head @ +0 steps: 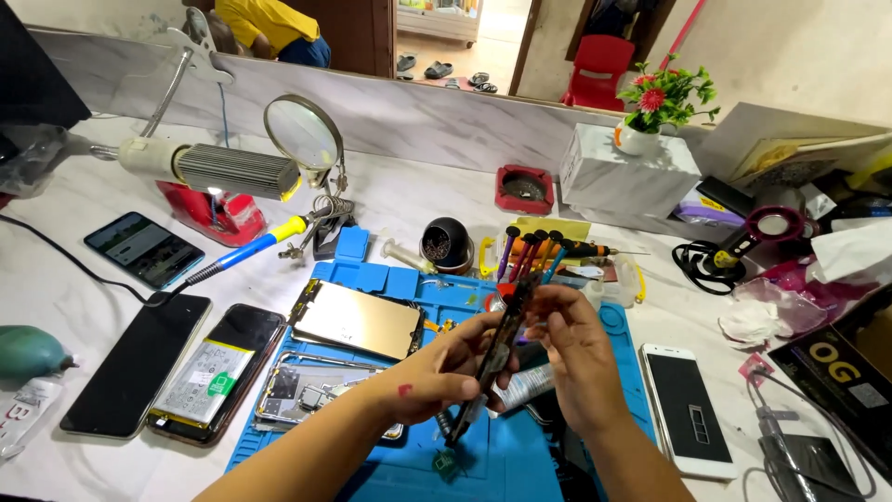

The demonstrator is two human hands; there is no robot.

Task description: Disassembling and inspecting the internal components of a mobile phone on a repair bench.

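While both hands hold a narrow dark phone frame point(499, 351) edge-up above the blue repair mat point(520, 455), left hand point(444, 370) and right hand point(576, 358) pinching it, disassembly looks well advanced: the detached screen panel point(358, 319) and opened phone body point(311, 386) lie beside; reassembly seems left.

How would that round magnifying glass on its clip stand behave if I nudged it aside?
The magnifying glass sits high above a small base, so it probably tips easily. Its lens looks like glass, likely fragile if it falls. The thin clip arms beneath may snag the blue-handled soldering iron resting there.
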